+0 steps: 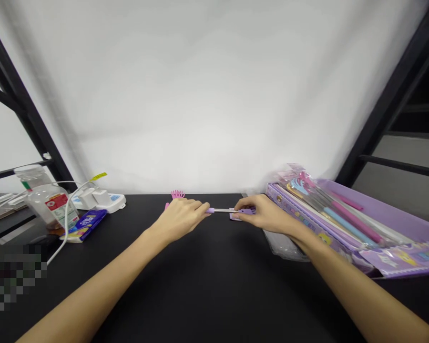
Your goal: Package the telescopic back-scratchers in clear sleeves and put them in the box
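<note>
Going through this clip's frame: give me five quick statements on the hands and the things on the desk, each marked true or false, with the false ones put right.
1. The left hand and the right hand hold the same purple stick. True.
2. The box stands on the left of the desk. False: the box stands on the right.
3. A pink claw shows just beyond the left hand. True.
4. The jar is between the two hands. False: the jar stands at the far left.
5. The blue packet lies beside the jar. True.
</note>
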The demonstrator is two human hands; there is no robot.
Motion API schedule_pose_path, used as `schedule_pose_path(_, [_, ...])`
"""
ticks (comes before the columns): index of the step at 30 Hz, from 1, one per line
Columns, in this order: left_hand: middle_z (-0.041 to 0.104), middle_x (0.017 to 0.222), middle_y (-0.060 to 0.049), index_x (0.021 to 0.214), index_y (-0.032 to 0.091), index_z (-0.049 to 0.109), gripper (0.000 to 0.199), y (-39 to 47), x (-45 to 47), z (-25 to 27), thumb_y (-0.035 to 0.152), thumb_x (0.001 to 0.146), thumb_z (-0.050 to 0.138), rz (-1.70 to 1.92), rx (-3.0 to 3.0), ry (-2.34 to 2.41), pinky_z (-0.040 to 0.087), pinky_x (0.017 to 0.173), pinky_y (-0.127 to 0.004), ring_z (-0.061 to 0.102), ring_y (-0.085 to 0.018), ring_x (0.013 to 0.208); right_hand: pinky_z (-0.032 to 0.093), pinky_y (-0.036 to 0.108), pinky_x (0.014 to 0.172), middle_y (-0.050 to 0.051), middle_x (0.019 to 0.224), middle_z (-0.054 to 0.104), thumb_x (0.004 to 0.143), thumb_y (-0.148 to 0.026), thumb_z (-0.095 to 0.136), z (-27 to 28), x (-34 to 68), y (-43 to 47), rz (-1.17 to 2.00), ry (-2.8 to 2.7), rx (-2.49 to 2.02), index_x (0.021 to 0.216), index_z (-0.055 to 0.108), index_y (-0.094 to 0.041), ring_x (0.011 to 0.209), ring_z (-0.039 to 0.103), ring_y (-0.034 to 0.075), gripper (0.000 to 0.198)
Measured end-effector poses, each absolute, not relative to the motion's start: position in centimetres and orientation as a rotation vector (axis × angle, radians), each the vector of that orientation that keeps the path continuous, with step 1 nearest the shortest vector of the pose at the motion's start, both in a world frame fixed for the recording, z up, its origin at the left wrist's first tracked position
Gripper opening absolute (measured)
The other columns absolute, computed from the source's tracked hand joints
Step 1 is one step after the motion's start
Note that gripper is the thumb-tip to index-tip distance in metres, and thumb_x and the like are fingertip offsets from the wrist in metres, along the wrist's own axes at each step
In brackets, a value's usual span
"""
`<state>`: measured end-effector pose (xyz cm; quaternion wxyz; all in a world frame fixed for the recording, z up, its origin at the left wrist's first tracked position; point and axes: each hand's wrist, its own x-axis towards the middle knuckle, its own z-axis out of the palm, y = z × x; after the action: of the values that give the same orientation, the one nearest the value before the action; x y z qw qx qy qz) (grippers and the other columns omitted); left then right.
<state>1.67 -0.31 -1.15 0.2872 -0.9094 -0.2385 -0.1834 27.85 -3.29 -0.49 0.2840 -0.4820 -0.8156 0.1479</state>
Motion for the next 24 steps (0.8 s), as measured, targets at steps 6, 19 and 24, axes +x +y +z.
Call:
schedule_pose_path(6, [0.069,0.081,-0.002,0.104,0.018,0.06,0.027,0.2,0.5,-1.4,0.031,0.103,0.037,-0.472,-2.512,-0.705,0.039,0.058,-0.027,0.065,-0.015,0.07,0.05,0.03,0.076,0.005,0.094,0.076,0.081,-0.039,0.067,-0.2,29.1,-3.7,0.337,-2.145,-1.227,0.097,0.075,-0.021,0.084,0.068,0.02,0.025])
schedule_pose_path(19, [0.068,0.095,-0.007,0.132,0.02,0.044,0.034,-0.8,1.6,-1.7,0.02,0.1,0.032,-0.349,-2.485,-1.058,0.033,0.05,-0.027,0.061,-0.016,0.058,0.047,0.032,0.06,0.011,0.077,0.071,0.065,-0.045,0.079,-3.6,34.3,-1.4,-0.136,-1.841,-2.245,0.09,0.068,-0.015,0.072,0.068,0.028,0.041])
schedule_pose_path(24, [0.068,0.083,-0.003,0.133,0.027,0.044,0.037,-1.3,2.0,-1.3,0.04,0.104,0.026,-0.349,-2.518,-1.096,0.029,0.05,-0.025,0.061,-0.017,0.058,0.046,0.03,0.06,0.009,0.075,0.07,0.063,-0.034,0.08,-3.8,34.8,-1.0,-0.196,-1.777,-2.237,0.106,0.064,-0.012,0.072,0.068,0.026,0.05])
